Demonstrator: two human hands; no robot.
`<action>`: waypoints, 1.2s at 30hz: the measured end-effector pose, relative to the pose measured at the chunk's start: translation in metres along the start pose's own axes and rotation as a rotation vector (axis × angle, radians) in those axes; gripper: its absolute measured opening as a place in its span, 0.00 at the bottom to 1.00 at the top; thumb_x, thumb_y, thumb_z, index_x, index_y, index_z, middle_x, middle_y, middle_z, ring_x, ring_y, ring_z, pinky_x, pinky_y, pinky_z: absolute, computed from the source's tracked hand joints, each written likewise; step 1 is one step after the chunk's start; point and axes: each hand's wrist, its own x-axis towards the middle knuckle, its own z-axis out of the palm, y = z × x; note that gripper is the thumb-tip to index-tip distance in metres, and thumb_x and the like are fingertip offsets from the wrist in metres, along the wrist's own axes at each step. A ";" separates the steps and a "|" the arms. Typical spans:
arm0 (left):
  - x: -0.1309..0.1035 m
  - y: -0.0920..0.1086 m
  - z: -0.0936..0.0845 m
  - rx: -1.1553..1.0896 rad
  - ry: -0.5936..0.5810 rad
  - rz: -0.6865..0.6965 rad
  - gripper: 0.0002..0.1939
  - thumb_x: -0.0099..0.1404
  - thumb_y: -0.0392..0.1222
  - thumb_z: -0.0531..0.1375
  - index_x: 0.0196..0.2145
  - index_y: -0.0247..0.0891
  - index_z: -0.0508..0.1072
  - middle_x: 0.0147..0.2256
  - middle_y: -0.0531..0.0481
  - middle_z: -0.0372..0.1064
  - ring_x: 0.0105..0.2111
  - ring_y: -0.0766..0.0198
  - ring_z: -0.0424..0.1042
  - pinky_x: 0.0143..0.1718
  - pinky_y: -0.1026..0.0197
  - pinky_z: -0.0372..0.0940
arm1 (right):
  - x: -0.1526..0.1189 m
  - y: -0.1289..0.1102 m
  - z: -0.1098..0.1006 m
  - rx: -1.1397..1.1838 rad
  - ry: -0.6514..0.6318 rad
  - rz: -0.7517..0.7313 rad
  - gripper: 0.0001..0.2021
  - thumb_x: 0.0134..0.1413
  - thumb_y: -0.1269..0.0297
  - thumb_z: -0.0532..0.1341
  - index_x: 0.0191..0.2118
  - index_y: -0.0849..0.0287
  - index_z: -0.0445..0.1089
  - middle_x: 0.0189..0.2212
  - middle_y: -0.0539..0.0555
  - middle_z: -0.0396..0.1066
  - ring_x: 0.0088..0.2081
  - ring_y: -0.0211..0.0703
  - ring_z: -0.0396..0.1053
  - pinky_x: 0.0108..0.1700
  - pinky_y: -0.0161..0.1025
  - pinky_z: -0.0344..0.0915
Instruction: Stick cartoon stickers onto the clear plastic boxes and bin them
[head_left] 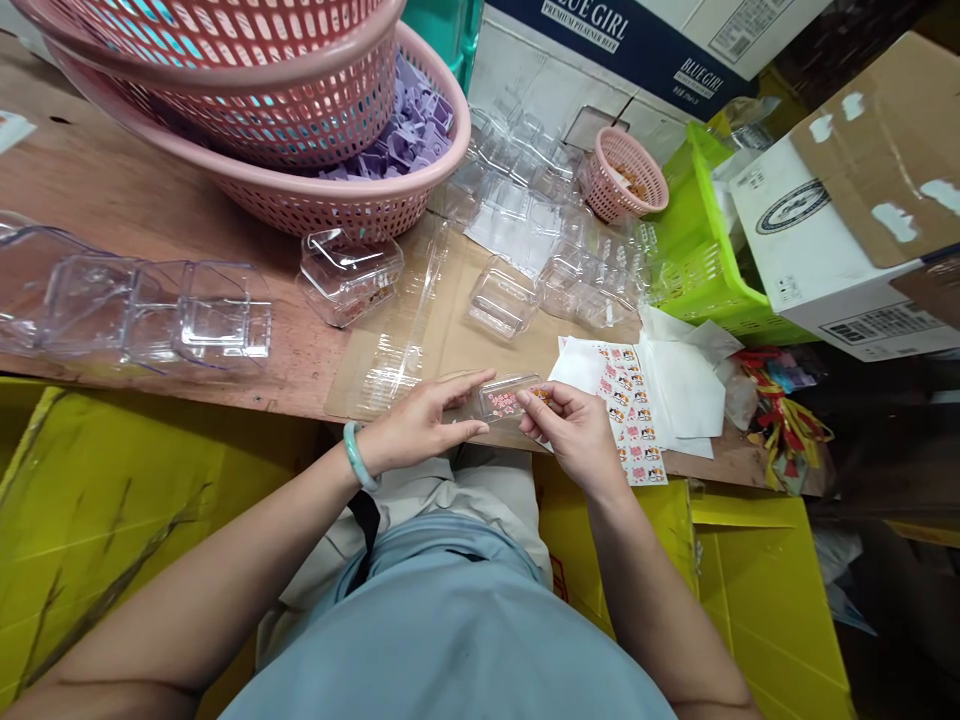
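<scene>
A small clear plastic box [489, 387] lies at the table's front edge between my two hands. On its face is a sticker [504, 402] with pink lettering and an orange figure at the right end. My right hand [574, 425] pinches the right end of this sticker between thumb and fingers. At the box's left end my left hand [420, 420] has its fingers stretched out and apart from the thumb; whether they touch the box I cannot tell. Just right of my right hand lies a sticker sheet [630, 410] printed with cats and pink lettering.
Clear plastic boxes [502, 297] cover the cardboard [442, 340] ahead, with more at left. Stacked pink baskets [330, 195], the lower holding purple pieces, stand behind. A small pink basket [624, 180], a green crate [697, 240] and cartons [847, 200] bound the back right.
</scene>
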 end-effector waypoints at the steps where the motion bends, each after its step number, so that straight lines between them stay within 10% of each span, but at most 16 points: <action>1: 0.000 0.000 0.000 -0.003 0.000 0.002 0.31 0.60 0.43 0.62 0.60 0.41 0.63 0.61 0.43 0.60 0.59 0.52 0.63 0.59 0.51 0.62 | 0.000 0.001 0.000 -0.009 0.003 -0.009 0.16 0.52 0.49 0.63 0.31 0.60 0.73 0.20 0.49 0.69 0.21 0.34 0.61 0.23 0.32 0.57; 12: 0.002 -0.001 0.006 -0.063 0.029 -0.018 0.30 0.58 0.36 0.60 0.59 0.39 0.62 0.58 0.42 0.63 0.56 0.54 0.67 0.59 0.52 0.61 | 0.001 0.005 0.003 -0.070 0.036 -0.053 0.14 0.54 0.51 0.62 0.33 0.59 0.72 0.20 0.49 0.68 0.23 0.35 0.63 0.24 0.32 0.59; 20: 0.015 -0.001 0.016 -0.028 0.220 -0.128 0.22 0.61 0.54 0.60 0.47 0.37 0.70 0.42 0.45 0.73 0.41 0.59 0.73 0.44 0.57 0.70 | 0.002 0.000 0.006 -0.201 0.074 -0.119 0.14 0.57 0.52 0.60 0.33 0.58 0.73 0.19 0.48 0.68 0.21 0.36 0.63 0.25 0.33 0.60; 36: 0.015 -0.001 0.026 -0.036 0.269 -0.141 0.21 0.59 0.56 0.61 0.44 0.39 0.71 0.44 0.45 0.73 0.42 0.59 0.74 0.45 0.56 0.69 | 0.005 0.033 -0.002 -0.574 0.536 -0.293 0.09 0.56 0.57 0.60 0.29 0.56 0.67 0.22 0.50 0.66 0.25 0.40 0.63 0.35 0.38 0.61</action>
